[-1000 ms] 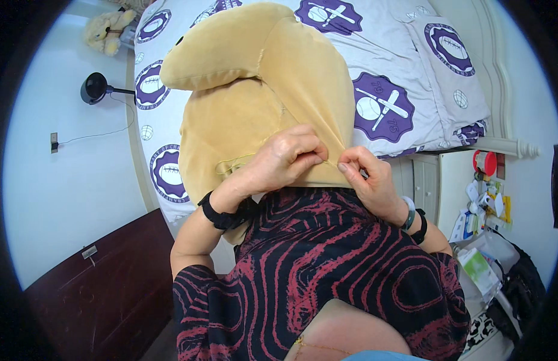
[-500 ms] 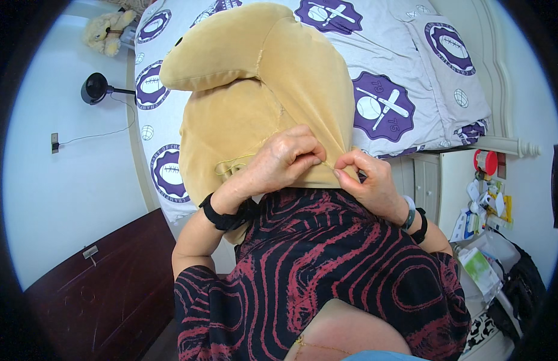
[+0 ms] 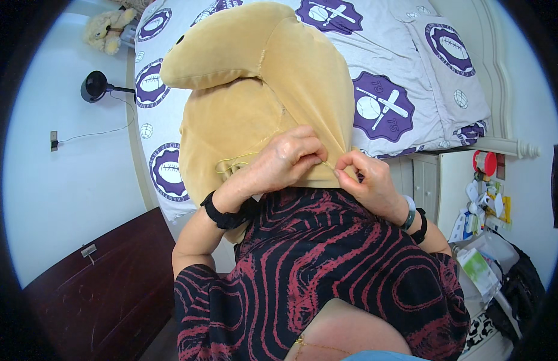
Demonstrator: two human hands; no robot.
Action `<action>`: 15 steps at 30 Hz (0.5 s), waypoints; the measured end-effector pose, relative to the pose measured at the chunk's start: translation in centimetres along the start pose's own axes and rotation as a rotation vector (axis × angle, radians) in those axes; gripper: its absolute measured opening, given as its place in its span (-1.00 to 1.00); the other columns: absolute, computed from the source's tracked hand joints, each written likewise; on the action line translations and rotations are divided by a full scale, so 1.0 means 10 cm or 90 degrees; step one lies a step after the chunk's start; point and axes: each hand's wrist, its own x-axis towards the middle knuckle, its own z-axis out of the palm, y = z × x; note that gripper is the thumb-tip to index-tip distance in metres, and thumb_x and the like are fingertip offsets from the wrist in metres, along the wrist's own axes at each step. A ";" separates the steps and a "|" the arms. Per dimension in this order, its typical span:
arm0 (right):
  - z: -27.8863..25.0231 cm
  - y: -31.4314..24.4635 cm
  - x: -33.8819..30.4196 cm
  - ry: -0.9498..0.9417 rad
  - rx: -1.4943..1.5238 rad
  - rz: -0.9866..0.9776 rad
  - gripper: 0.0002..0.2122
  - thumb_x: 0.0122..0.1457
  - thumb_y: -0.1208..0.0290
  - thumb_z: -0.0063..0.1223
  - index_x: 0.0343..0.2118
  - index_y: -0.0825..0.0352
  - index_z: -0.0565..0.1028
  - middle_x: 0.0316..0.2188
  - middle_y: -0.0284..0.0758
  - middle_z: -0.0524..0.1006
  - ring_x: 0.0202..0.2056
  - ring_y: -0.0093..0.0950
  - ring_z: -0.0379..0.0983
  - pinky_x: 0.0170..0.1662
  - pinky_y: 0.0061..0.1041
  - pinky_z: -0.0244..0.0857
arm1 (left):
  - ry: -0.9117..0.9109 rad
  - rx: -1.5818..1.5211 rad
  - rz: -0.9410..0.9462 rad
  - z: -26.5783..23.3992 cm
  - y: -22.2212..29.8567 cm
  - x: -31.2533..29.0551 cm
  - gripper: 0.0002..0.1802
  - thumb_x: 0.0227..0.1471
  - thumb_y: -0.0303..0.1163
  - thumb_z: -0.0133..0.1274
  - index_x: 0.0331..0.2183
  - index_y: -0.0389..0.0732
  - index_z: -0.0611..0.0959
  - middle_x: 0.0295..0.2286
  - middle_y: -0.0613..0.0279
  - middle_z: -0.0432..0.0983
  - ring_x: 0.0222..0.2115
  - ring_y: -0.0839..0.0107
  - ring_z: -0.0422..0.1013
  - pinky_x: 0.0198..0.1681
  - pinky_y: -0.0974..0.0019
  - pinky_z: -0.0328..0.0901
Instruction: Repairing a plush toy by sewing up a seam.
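Note:
A large tan plush toy (image 3: 231, 117) rests over my lap and the bed's near edge, a black eye showing at its upper left. A rough stitched seam (image 3: 263, 57) runs down its body. My left hand (image 3: 291, 157) pinches the plush cloth near the lower seam, fingertips curled together. Just to its right, my right hand (image 3: 362, 174) pinches the same fold of cloth, thumb against forefinger. The fingertips are close, with a short taut ridge of cloth between them. A loop of yellow thread (image 3: 234, 159) lies on the plush beside my left wrist. Any needle is too small to make out.
The bed (image 3: 405, 54) has a white cover with purple ball-and-bat badges. A black lamp (image 3: 95, 87) and a cream teddy bear (image 3: 104, 30) are at the left. To the right, a white cabinet (image 3: 426, 180) stands beside small packages. A dark wooden panel (image 3: 104, 283) is at lower left.

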 end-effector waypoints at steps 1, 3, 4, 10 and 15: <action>0.00 0.01 0.00 0.000 0.000 0.000 -0.93 0.04 0.51 0.12 -0.43 0.32 0.45 -0.63 -0.29 0.42 -0.67 -0.47 0.30 -0.59 -0.49 0.16 | 0.001 -0.006 -0.006 0.00 0.00 0.00 -0.94 -0.11 -0.57 0.10 -0.45 -0.27 0.57 -0.49 0.13 0.38 -0.41 0.18 0.38 -0.36 0.23 0.29; 0.00 0.04 -0.01 -0.011 0.016 0.003 -0.92 0.06 0.49 0.11 -0.41 0.32 0.45 -0.65 -0.30 0.41 -0.69 -0.49 0.28 -0.60 -0.50 0.14 | 0.002 -0.012 -0.012 0.01 0.00 0.00 -0.95 -0.09 -0.55 0.10 -0.46 -0.26 0.57 -0.51 0.16 0.37 -0.42 0.23 0.37 -0.37 0.26 0.27; 0.00 0.06 -0.01 -0.011 0.017 0.003 -0.92 0.06 0.49 0.11 -0.41 0.32 0.45 -0.65 -0.30 0.41 -0.69 -0.49 0.28 -0.60 -0.50 0.14 | 0.009 -0.009 -0.017 0.02 0.00 0.00 -0.96 -0.08 -0.55 0.10 -0.46 -0.26 0.57 -0.51 0.17 0.37 -0.42 0.23 0.37 -0.37 0.27 0.27; -0.01 0.08 0.00 -0.051 0.046 0.028 -0.90 0.10 0.44 0.09 -0.38 0.33 0.44 -0.63 -0.29 0.39 -0.65 -0.52 0.27 -0.57 -0.50 0.14 | 0.011 -0.045 -0.024 0.03 -0.05 -0.02 -0.96 -0.09 -0.54 0.11 -0.46 -0.27 0.58 -0.50 0.15 0.39 -0.42 0.23 0.38 -0.36 0.28 0.28; -0.03 0.06 0.01 -0.082 0.079 0.103 -0.88 0.12 0.42 0.08 -0.36 0.34 0.43 -0.63 -0.31 0.37 -0.62 -0.55 0.27 -0.54 -0.51 0.14 | -0.007 -0.131 -0.029 0.02 -0.15 -0.04 -0.95 -0.05 -0.51 0.11 -0.45 -0.27 0.59 -0.50 0.25 0.42 -0.42 0.37 0.36 -0.35 0.36 0.25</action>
